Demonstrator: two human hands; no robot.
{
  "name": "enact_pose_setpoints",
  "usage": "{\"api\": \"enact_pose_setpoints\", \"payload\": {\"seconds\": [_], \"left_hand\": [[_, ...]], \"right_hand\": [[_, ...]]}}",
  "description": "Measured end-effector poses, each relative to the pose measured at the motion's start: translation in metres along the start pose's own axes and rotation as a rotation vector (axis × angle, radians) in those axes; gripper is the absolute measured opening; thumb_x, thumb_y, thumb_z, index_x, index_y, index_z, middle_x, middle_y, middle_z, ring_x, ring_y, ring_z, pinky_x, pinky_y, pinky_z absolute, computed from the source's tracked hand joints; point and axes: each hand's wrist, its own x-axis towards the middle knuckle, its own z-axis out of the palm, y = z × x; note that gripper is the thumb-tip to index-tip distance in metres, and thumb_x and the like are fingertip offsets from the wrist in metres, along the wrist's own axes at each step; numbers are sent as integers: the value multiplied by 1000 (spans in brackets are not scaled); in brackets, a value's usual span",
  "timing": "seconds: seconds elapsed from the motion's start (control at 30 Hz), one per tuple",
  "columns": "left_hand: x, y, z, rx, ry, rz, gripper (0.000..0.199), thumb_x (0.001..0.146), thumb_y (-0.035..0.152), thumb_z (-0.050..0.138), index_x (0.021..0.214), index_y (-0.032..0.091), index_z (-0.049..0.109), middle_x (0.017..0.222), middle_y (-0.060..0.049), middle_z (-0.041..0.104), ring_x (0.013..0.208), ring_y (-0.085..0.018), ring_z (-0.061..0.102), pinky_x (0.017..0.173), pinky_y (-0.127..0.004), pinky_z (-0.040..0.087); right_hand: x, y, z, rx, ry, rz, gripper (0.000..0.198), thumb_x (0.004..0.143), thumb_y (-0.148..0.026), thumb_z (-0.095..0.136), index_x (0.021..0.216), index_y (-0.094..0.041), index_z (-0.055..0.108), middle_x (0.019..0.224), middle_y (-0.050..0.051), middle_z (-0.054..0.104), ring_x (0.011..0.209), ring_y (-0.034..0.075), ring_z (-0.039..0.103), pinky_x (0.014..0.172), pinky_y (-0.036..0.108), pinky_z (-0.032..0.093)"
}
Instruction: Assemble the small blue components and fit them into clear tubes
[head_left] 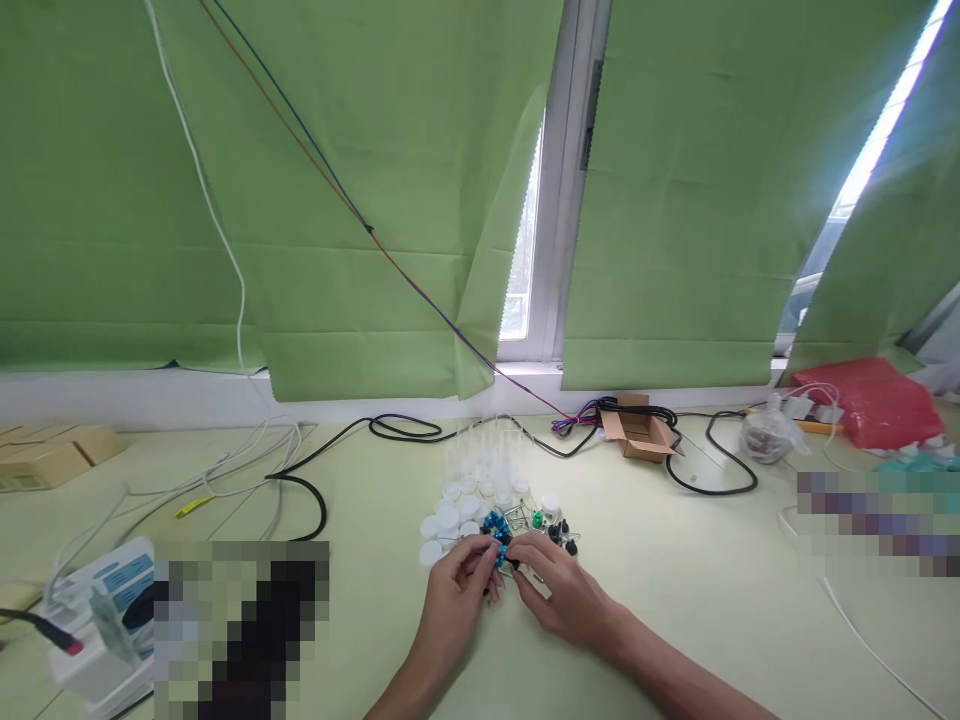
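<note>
left hand and right hand, fingers closed on a small blue piece

Place: indoor work area, apparently a workshop or small-parts assembly spot, exact kind uncertain; pale surface set along a window; green fabric blinds covering most of the glass; loose black cable trailing across; white unit with blue labels, cord attached; open cardboard box; red plastic bag; white round lids and small blue parts clustered mid-surface, suggesting bench work.
</note>
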Motion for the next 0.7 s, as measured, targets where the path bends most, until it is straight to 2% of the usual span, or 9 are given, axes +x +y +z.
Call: {"api": "enact_pose_setpoints", "payload": {"seconds": [0.23,0.7], "left_hand": [[-1,3,1,-14,4,-3,23,83,39,62,87,17,66,61,1,60,55,-13,56,57,-24,47],[0,2,0,-14,-28,2,25,84,40,60,89,16,65,62,1,59,55,-14,55,57,-26,47]], "right_hand": [[-1,3,1,-19,0,-15,33,87,-5,47,116,-19,52,104,11,58,99,21,56,87,36,51],[-2,5,1,-48,32,-50,28,91,-8,46,114,-19,56,102,11,58,97,20,57,84,35,53]]}}
